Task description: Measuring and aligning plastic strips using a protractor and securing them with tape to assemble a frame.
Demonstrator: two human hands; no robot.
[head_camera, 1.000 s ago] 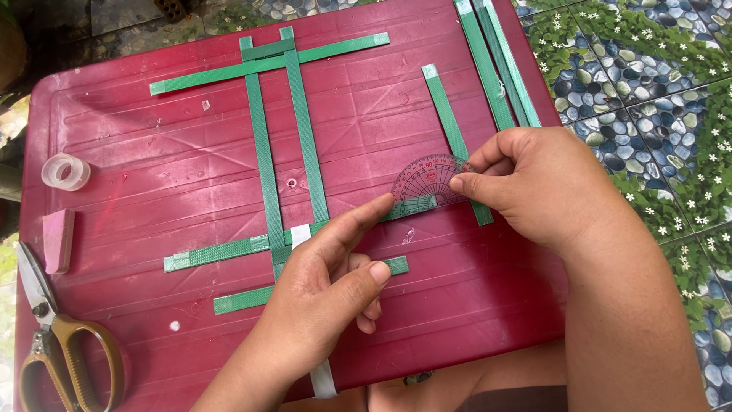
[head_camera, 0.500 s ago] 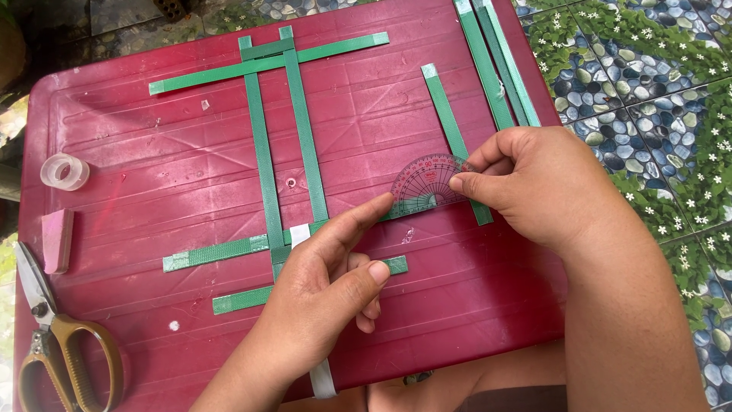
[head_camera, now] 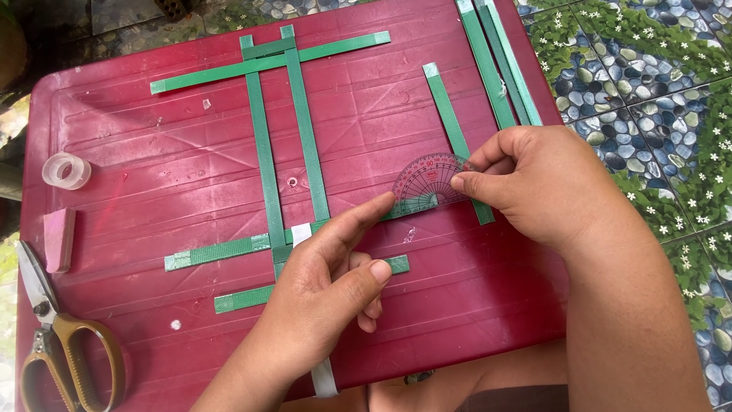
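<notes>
A small clear half-round protractor (head_camera: 427, 183) lies on a dark red plastic table (head_camera: 137, 160), over the end of a green strip. My right hand (head_camera: 537, 187) pinches its right edge with thumb and forefinger. My left hand (head_camera: 328, 282) stretches its forefinger to the protractor's left corner and rests on a crossing of green strips (head_camera: 263, 152). Two long upright green strips join flat cross strips at top and bottom. A single green strip (head_camera: 450, 122) lies slanted beside the protractor.
A roll of clear tape (head_camera: 66, 170), a pink eraser block (head_camera: 59, 238) and scissors with tan handles (head_camera: 57, 343) lie along the table's left side. More green strips (head_camera: 496, 61) hang over the far right edge. Pebble-pattern floor tiles (head_camera: 648, 91) show to the right.
</notes>
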